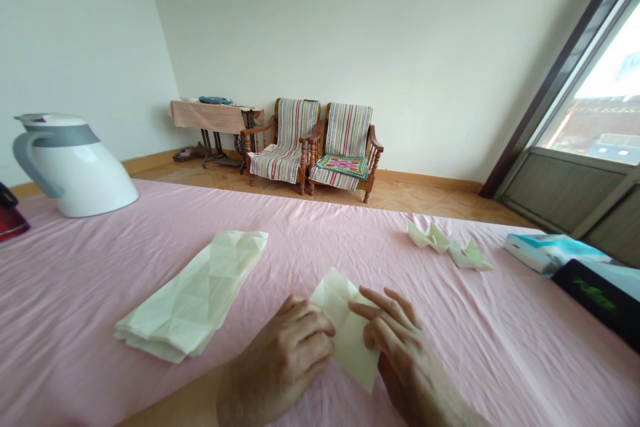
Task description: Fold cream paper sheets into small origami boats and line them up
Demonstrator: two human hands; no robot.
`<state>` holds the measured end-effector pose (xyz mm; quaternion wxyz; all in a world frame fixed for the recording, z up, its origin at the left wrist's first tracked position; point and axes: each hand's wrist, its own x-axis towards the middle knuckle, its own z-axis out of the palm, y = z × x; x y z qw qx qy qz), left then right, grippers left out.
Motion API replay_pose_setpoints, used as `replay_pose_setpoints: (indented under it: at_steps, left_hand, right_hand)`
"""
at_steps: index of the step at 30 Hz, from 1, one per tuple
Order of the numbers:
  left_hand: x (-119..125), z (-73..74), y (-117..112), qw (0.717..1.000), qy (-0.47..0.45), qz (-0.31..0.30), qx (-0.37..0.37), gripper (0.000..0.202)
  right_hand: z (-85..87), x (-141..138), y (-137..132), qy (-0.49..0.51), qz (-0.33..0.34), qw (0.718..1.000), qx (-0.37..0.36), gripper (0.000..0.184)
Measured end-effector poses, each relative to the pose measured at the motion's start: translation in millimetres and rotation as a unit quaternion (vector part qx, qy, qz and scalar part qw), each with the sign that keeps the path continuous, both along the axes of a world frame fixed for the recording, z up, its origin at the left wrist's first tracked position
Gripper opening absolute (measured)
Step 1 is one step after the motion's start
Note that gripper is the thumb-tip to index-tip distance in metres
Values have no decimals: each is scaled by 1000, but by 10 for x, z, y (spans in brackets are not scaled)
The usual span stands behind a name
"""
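A pale cream sheet of folded paper (351, 340) lies on the pink cloth in front of me, its upper corner pointing away. My left hand (290, 347) is closed at its left edge, fingers curled onto the paper; the thumb is hidden. Over the right edge rests my right hand (395, 340), with fingers stretched and apart, tips touching the paper. To the left is a stack of creased papers (200, 290) in the same colour, marked with triangular folds. Several folded paper shapes (447, 245) stand farther off to the right.
A white and grey jug (95, 173) stands at the left on the pink tablecloth (310, 233), beside a dark red object (11, 217). At the right edge lie a blue and white pack (555, 250) and a black box (595, 300). Two wooden chairs (303, 140) stand beyond the table.
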<state>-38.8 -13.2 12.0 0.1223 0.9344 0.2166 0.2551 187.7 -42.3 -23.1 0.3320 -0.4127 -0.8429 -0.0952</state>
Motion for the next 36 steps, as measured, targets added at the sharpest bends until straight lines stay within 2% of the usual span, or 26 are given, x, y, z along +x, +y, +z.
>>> replay_pose_setpoints:
  at_steps: [4, 8, 14, 19, 23, 27, 31, 36]
  left_hand:
    - [10, -30, 8, 999, 33, 1, -9, 17]
    - [7, -73, 53, 998, 22, 8, -64, 10]
    - [12, -92, 50, 996, 19, -2, -88, 10]
    - [33, -59, -43, 995, 25, -20, -97, 13]
    - [29, -71, -43, 995, 20, -10, -97, 16]
    - [27, -76, -15, 995, 32, 12, -89, 16]
    - [57, -37, -45, 995, 41, 9, -94, 15]
    - [75, -28, -87, 994, 37, -10, -99, 16]
  right_hand:
    - [-27, 2, -21, -28, -28, 999, -26, 22]
    - [35, -52, -66, 8, 10, 1000, -10, 22]
    - [58, 42, -61, 37, 52, 991, -117, 12]
    - [28, 184, -11, 24, 61, 986, -156, 13]
    - [18, 193, 9, 24, 55, 986, -155, 11]
    - [10, 221, 23, 24, 34, 991, -123, 15]
    - [-25, 299, 54, -3, 14, 997, -80, 11]
    - [-76, 363, 95, -23, -26, 997, -64, 17]
